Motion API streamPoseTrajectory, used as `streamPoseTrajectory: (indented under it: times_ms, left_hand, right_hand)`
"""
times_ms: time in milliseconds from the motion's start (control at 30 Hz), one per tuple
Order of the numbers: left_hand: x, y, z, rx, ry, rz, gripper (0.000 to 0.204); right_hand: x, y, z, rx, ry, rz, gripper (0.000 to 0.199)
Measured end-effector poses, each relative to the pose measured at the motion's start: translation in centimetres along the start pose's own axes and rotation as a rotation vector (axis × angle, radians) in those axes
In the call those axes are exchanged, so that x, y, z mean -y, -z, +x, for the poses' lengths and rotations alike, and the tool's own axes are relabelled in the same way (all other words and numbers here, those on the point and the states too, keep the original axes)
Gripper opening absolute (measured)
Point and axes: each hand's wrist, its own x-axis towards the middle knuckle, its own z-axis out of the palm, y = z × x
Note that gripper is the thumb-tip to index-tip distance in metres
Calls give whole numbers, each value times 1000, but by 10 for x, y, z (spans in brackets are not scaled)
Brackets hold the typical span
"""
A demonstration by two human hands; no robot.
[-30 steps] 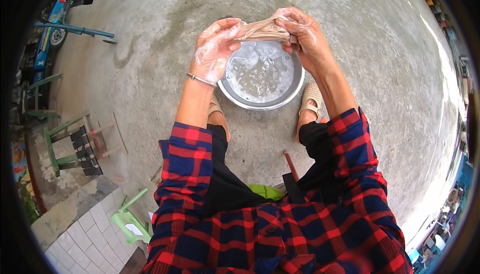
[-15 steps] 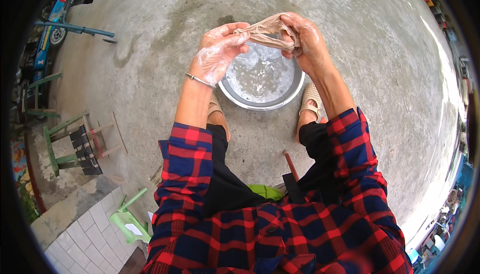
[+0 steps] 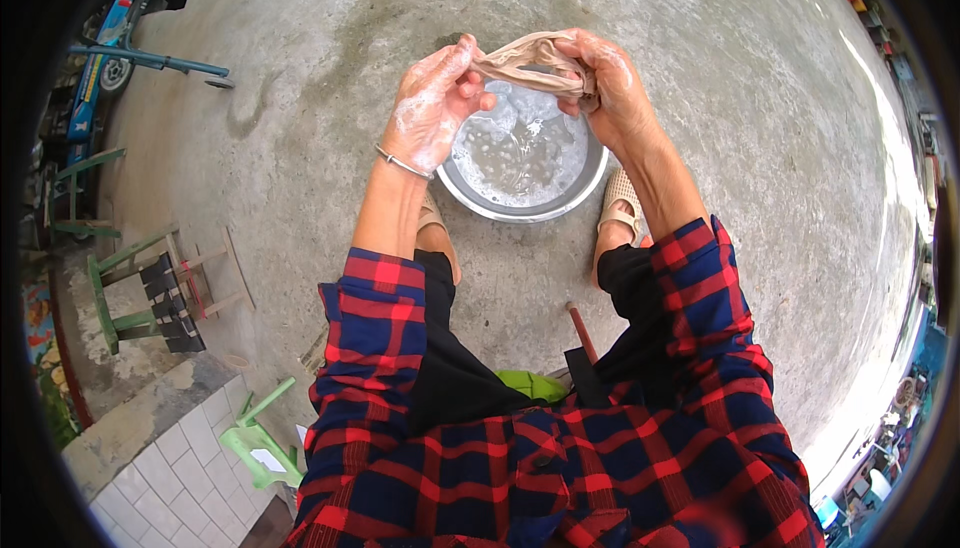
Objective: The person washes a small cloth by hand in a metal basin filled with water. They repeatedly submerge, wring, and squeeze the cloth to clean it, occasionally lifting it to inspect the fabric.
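Observation:
A wet beige piece of thin stretchy cloth (image 3: 530, 52) is stretched between my two soapy hands, above the basin's far side. My left hand (image 3: 435, 93) pinches its left end between thumb and fingers. On the right, my right hand (image 3: 607, 78) grips the bunched other end, with fingers partly inside a loop of it. Whether the cloth is a sock or another garment I cannot tell. Below it a round metal basin (image 3: 522, 214) stands on the floor between my feet. Sudsy grey water (image 3: 520, 153) fills part of it.
Beige shoes (image 3: 622, 198) flank the basin on my feet. A green-framed stool (image 3: 120, 323) with black straps stands at left, and a light green plastic chair (image 3: 262, 448) sits nearer. A reddish stick (image 3: 582, 333) shows between my legs. Assorted clutter (image 3: 885, 458) lines the right edge.
My left hand's fingers have shifted on the cloth's end, the thumb now pointing more upward. The cloth's loop has opened and turned slightly. My right hand has barely moved.

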Motion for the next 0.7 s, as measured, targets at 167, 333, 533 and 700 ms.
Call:
streamPoseTrajectory:
  times_ms: [167,333,533,700]
  left_hand:
    - [-6,-12,-4,-108,-22,223,17]
    - [-2,-11,0,-198,-100,176,15]
    - [0,4,5,-145,-117,36,23]
    - [-1,-5,0,-254,-57,-34,35]
  right_hand:
    - [1,-1,1,-47,47,-46,25]
    - [-2,4,0,8,-26,-123,27]
    - [6,-12,-8,155,-132,-295,21]
    - [-1,-11,-4,192,-114,-356,17]
